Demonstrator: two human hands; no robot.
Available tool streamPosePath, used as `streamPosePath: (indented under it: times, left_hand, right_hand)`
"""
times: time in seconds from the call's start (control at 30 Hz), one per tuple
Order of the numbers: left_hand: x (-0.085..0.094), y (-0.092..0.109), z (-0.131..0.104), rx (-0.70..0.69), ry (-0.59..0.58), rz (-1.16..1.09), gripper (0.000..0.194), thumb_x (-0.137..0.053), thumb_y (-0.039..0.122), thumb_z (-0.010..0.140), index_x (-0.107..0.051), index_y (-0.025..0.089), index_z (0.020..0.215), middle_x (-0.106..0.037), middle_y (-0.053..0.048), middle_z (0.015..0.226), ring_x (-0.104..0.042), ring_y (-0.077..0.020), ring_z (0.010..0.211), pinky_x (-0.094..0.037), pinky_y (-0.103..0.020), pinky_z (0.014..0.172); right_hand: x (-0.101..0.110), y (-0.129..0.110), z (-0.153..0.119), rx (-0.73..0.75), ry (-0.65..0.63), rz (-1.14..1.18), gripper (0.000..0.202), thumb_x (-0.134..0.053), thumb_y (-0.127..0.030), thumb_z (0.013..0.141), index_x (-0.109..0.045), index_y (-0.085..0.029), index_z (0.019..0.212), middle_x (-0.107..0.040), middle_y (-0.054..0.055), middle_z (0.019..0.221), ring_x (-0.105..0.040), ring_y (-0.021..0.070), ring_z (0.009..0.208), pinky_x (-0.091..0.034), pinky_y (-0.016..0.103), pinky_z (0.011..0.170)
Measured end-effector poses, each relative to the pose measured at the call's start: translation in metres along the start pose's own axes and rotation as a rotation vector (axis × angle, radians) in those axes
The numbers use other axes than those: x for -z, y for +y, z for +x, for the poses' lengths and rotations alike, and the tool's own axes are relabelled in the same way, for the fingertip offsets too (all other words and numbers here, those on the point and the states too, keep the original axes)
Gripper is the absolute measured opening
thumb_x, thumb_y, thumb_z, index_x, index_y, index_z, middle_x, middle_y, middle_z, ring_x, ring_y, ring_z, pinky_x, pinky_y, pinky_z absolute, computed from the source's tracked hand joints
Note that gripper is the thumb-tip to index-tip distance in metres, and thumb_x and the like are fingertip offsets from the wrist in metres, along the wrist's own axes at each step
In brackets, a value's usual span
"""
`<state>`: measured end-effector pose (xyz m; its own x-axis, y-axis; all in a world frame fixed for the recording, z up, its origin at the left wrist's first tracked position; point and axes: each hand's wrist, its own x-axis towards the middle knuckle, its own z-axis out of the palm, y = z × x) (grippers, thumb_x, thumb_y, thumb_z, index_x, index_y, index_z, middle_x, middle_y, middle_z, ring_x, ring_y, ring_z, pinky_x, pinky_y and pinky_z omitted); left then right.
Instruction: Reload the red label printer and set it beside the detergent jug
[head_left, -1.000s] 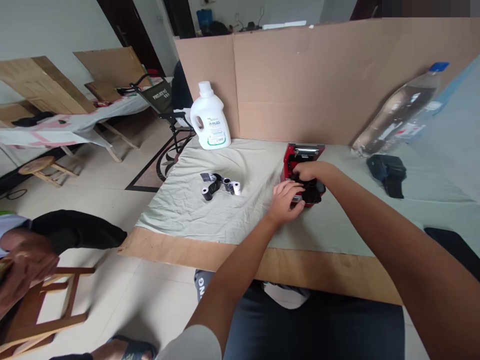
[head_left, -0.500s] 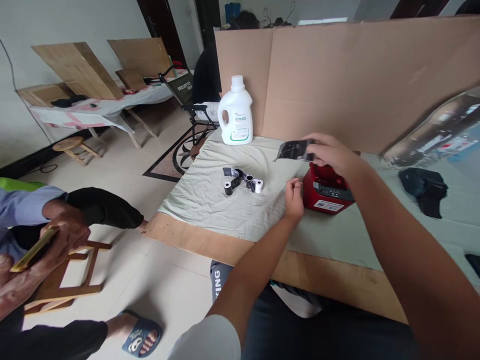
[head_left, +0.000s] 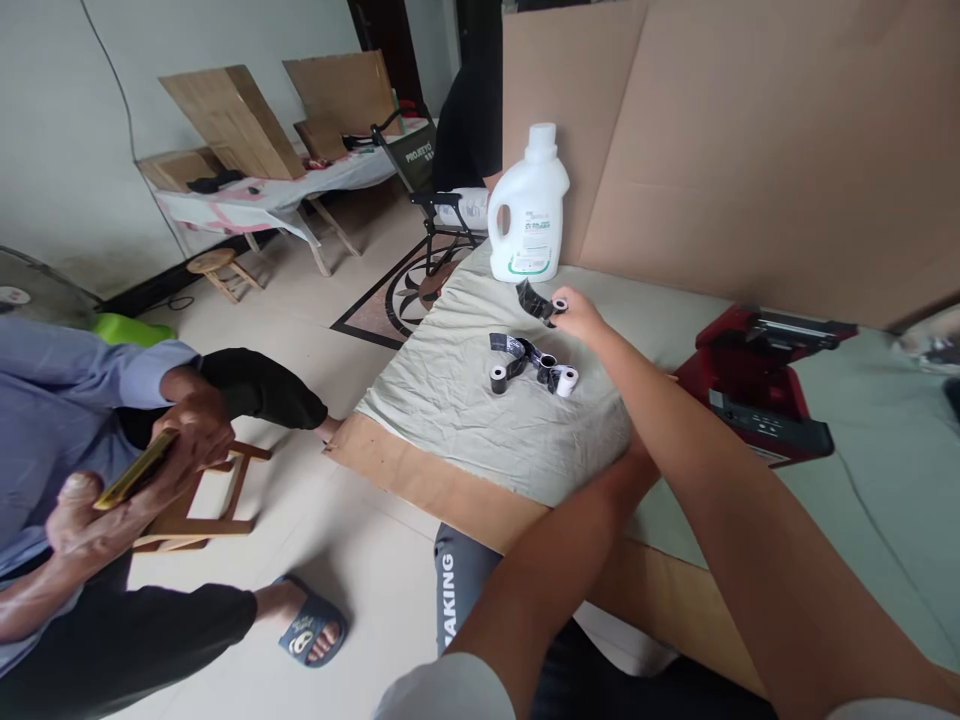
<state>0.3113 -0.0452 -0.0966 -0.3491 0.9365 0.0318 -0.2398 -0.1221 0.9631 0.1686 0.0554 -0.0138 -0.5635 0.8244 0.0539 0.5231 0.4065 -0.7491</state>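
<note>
My right hand is closed on a small roll with a white core, and a dark strip hangs off it to the left, above the cloth. Below it, several similar rolls with loose black strips lie on the light green cloth. My left hand is mostly hidden behind my right forearm, beside a red device whose lid stands open. Its fingers cannot be made out.
A white jug stands at the back of the cloth, before a cardboard panel. At the left, a seated person's hands hold a yellow-edged phone. Another table bears cardboard pieces.
My right hand has moved left, away from the red device, with the roll and its dark strip. My left hand has slipped behind my right forearm. The view has shifted, and the device's raised lid now shows.
</note>
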Motion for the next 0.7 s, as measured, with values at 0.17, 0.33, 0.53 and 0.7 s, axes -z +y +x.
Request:
streamPosePath:
  times: [0.17, 0.33, 0.53, 0.7]
  left_hand:
    - [-0.006, 0.004, -0.002, 0.087, 0.082, -0.153, 0.029, -0.039, 0.019, 0.111, -0.065, 0.02, 0.122, -0.072, -0.021, 0.132, -0.072, -0.0257, 0.124, -0.056, -0.043, 0.112]
    - [-0.012, 0.008, 0.001, 0.148, 0.136, -0.137, 0.017, -0.049, 0.019, 0.11, -0.066, 0.021, 0.111, -0.07, -0.022, 0.128, -0.068, -0.0275, 0.126, -0.049, -0.043, 0.115]
    - [-0.006, 0.024, -0.024, 0.08, 0.164, -0.023, 0.017, -0.052, 0.032, 0.11, -0.064, 0.024, 0.119, -0.072, -0.015, 0.124, -0.068, -0.0287, 0.121, -0.049, -0.045, 0.109]
    - [0.003, 0.033, -0.037, 0.001, 0.14, 0.031, 0.018, -0.054, 0.037, 0.107, -0.063, 0.025, 0.115, -0.072, -0.008, 0.119, -0.067, -0.0263, 0.118, -0.05, -0.042, 0.108]
  right_hand:
    - [-0.01, 0.011, 0.001, 0.02, -0.127, -0.192, 0.042, -0.072, -0.012, 0.08, -0.071, -0.018, 0.121, -0.077, 0.012, 0.119, -0.067, 0.026, 0.1, -0.055, 0.037, 0.09]
    - [-0.005, -0.024, -0.032, 0.258, -0.064, -0.282, 0.064, -0.064, -0.014, 0.087, -0.064, -0.022, 0.15, -0.06, 0.014, 0.159, -0.054, 0.0376, 0.141, -0.045, 0.053, 0.117]
    - [-0.029, -0.059, -0.084, 0.77, -0.499, -0.423, 0.037, -0.069, -0.016, 0.09, -0.079, -0.025, 0.124, -0.08, 0.009, 0.117, -0.064, 0.032, 0.13, -0.035, 0.051, 0.121]
    - [-0.028, -0.048, -0.104, 0.647, -0.382, -0.193, 0.013, -0.069, -0.015, 0.09, -0.067, -0.021, 0.1, -0.075, 0.006, 0.096, -0.069, 0.0237, 0.092, -0.047, 0.039, 0.093]
